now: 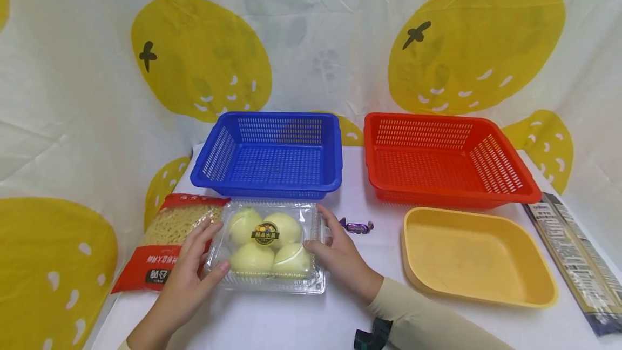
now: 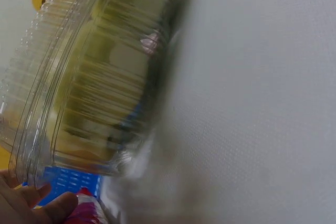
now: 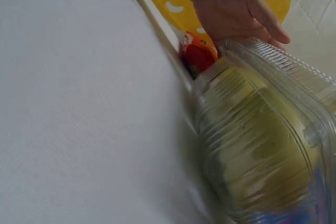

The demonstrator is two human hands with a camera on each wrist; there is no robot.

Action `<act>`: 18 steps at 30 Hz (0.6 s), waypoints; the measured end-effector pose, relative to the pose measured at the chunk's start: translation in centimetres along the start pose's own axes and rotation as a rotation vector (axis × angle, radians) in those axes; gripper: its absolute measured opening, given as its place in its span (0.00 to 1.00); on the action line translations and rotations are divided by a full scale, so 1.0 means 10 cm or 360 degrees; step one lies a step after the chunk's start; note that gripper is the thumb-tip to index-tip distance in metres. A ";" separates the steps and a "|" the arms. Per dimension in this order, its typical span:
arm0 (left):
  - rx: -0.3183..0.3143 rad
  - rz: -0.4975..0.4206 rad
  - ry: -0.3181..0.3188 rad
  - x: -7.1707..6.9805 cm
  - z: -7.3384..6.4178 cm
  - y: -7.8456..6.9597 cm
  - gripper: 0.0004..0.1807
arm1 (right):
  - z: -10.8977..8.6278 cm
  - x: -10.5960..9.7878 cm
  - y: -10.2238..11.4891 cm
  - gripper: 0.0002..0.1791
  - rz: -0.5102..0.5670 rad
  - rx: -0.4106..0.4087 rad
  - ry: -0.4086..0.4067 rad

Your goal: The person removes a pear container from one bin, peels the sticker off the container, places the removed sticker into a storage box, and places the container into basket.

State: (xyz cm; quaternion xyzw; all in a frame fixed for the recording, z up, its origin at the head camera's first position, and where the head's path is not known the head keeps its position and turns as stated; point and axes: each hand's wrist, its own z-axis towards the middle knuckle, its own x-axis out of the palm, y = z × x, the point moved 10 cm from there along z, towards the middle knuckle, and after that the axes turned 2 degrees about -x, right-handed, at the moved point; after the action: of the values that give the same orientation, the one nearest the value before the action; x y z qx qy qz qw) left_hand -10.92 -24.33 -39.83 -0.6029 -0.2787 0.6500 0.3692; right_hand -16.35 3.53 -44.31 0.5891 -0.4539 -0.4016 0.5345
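A clear plastic fruit box [image 1: 266,280] with a dark label holds several round, pale yellow-green fruits [image 1: 252,258]. My left hand [image 1: 187,271] holds its left side, thumb by the near corner. On the opposite side, my right hand [image 1: 342,258] grips the box with the thumb over the lid's edge and the other fingers along the side, partly hidden. The ribbed wall of the box [image 2: 100,77] fills much of the left wrist view, close to the white tabletop. In the right wrist view the left hand [image 3: 231,14] shows beyond the box.
A red-ended pasta bag [image 1: 150,255] lies left of the box. Behind stand a blue basket [image 1: 272,190] and a red basket [image 1: 452,196]. A purple-wrapped candy [image 1: 357,227] lies right of the box, then a yellow tray [image 1: 478,255] and a long flat packet [image 1: 575,263].
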 end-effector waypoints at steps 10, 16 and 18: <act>0.0021 0.0088 -0.0045 0.05 0.01 0.01 0.35 | 0.00 -0.04 0.01 0.49 -0.0473 -0.0099 -0.0085; -0.0030 0.0103 -0.0058 0.10 0.04 0.03 0.32 | -0.03 -0.02 0.05 0.47 -0.0685 -0.0200 -0.0092; -0.0026 0.0102 -0.0067 0.11 0.05 0.02 0.32 | -0.02 -0.03 0.08 0.47 -0.0739 -0.0210 -0.0083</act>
State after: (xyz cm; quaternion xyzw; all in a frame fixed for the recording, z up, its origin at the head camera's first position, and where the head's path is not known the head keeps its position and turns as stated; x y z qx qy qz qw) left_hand -11.43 -23.53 -40.54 -0.6008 -0.2721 0.6716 0.3375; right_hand -16.28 3.87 -43.48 0.6309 -0.2928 -0.5576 0.4532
